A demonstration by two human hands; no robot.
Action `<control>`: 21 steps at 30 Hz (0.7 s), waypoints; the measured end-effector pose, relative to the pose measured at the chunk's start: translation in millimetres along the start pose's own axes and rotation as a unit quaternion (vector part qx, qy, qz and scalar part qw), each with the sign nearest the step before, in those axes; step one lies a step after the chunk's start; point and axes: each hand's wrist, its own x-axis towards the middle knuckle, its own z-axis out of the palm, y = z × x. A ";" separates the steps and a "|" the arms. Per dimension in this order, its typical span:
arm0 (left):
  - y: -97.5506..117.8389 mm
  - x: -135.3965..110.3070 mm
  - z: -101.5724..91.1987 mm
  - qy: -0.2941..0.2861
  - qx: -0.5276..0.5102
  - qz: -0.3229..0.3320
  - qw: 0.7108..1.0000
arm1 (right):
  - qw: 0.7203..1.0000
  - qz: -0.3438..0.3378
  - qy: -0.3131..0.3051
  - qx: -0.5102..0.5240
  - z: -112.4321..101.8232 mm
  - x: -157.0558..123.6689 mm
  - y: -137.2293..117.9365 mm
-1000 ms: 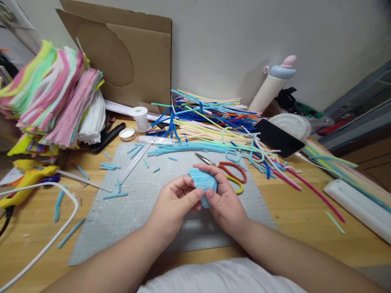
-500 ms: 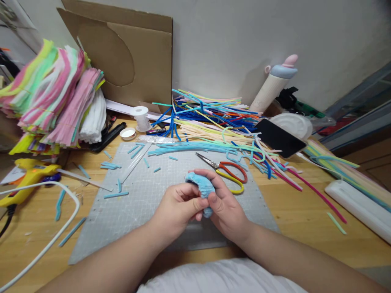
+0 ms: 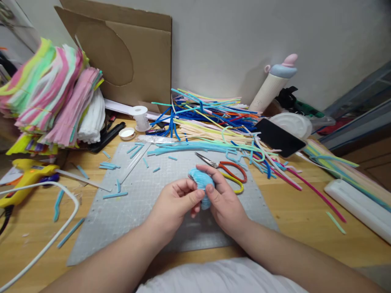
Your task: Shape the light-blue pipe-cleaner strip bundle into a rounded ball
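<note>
Since half a second ago the blue fuzzy piece (image 3: 200, 180) has been turned back, so its broader ribbed face shows instead of the curled edge; both hands have barely shifted.

Left hand (image 3: 174, 203): fingers closed narrow, thumb and forefinger pinching the piece's lower left side.
Right hand (image 3: 226, 203): same narrow pinch, thumb on the front face, fingers wrapped behind.

The piece sits between the two hands, lifted just above the grey cutting mat (image 3: 128, 211), near its far right part.

Counts: two hands, one blue piece, one pair of scissors (image 3: 232, 173) just beyond the right hand, one yellow glue gun (image 3: 29, 179) far left, one phone (image 3: 279, 138), one thread spool (image 3: 141, 118). Short blue offcuts on the mat are too scattered to count.
</note>
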 end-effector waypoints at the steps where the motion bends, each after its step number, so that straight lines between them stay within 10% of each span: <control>1: -0.9 0.2 -0.3 -0.002 0.006 -0.003 1.000 | 1.000 0.000 -0.007 0.010 0.2 0.1 0.4; 10: -8.1 0.1 2.9 -0.033 -0.009 0.014 0.999 | 0.990 0.053 -0.055 0.121 6.6 -0.1 -4.2; 21: -5.7 1.3 4.1 0.062 0.057 0.045 0.995 | 0.990 0.040 0.018 0.132 7.5 4.0 -6.1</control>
